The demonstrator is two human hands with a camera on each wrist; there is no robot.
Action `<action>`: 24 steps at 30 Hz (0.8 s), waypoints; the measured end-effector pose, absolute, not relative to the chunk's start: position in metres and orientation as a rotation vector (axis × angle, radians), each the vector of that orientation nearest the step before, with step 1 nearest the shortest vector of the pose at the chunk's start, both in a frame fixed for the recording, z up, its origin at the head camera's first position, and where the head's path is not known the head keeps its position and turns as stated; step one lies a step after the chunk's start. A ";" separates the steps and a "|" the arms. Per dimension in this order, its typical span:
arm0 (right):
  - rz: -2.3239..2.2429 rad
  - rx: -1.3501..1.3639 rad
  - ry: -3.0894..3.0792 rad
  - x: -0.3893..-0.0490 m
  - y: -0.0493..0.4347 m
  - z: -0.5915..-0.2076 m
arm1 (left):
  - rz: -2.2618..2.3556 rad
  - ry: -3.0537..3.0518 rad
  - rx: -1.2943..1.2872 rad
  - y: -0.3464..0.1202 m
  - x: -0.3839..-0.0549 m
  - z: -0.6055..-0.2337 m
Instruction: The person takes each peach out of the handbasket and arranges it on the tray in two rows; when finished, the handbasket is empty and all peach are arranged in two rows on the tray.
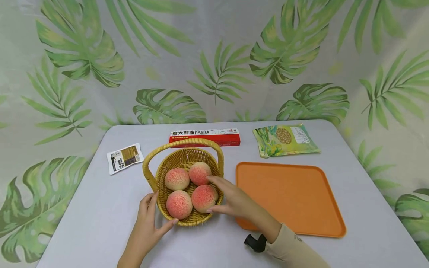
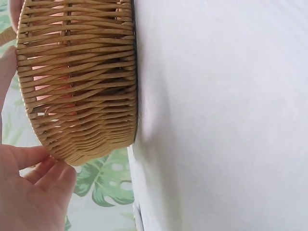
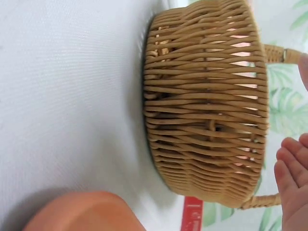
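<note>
A wicker basket [image 1: 192, 223] with a tall arched handle [image 1: 184, 142] stands on the table, holding several pink-and-cream peaches. My left hand [image 1: 145, 225] rests spread against its near left side, fingertips at the rim and thumb by the front edge; the left wrist view has those fingers [image 2: 53, 175] touching the woven wall. Over the basket's right edge, my right hand [image 1: 236, 199] reaches in with fingers and thumb apart around the front right peach [image 1: 203, 197]. In the right wrist view its fingers [image 3: 293, 168] look fairly straight above the rim.
An orange tray [image 1: 288, 197] lies right of the basket, under the right forearm. Behind the basket is a red-and-white pasta box [image 1: 221, 139]. A small white-and-brown packet [image 1: 125, 158] lies at left, a green bag [image 1: 285, 140] at the back right. Leaf-patterned cloth hangs behind the table.
</note>
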State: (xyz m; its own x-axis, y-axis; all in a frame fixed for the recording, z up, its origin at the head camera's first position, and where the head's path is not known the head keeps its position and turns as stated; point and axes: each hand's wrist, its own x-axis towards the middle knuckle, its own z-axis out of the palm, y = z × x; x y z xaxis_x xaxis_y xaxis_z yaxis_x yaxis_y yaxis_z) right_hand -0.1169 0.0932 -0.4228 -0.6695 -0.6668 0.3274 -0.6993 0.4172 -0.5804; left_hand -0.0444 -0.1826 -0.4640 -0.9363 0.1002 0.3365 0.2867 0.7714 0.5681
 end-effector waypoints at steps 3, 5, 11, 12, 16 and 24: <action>1.089 1.230 -2.635 -0.119 0.090 -0.429 | -0.952 -2.696 -0.270 -0.183 -0.044 -0.466; 1.091 1.223 -2.645 -0.121 0.089 -0.432 | -0.968 -2.700 -0.256 -0.183 -0.043 -0.468; 1.131 1.187 -2.701 -0.123 0.087 -0.437 | -0.986 -2.700 -0.237 -0.183 -0.043 -0.469; 1.132 1.183 -2.711 -0.124 0.087 -0.438 | -0.986 -2.699 -0.236 -0.183 -0.043 -0.469; 1.118 1.177 -2.749 -0.125 0.085 -0.439 | -0.986 -2.695 -0.233 -0.183 -0.044 -0.470; 1.081 1.174 -2.846 -0.128 0.083 -0.436 | -0.999 -2.695 -0.228 -0.183 -0.044 -0.470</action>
State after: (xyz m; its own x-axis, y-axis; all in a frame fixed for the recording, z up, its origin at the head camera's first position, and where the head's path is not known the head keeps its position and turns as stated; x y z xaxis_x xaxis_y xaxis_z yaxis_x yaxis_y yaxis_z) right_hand -0.1279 0.0826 -0.4357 -0.7346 -0.6655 0.1322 -0.5855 0.5233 -0.6192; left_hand -0.0443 -0.1831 -0.4696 -0.9546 0.0569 0.2925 0.2337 0.7517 0.6167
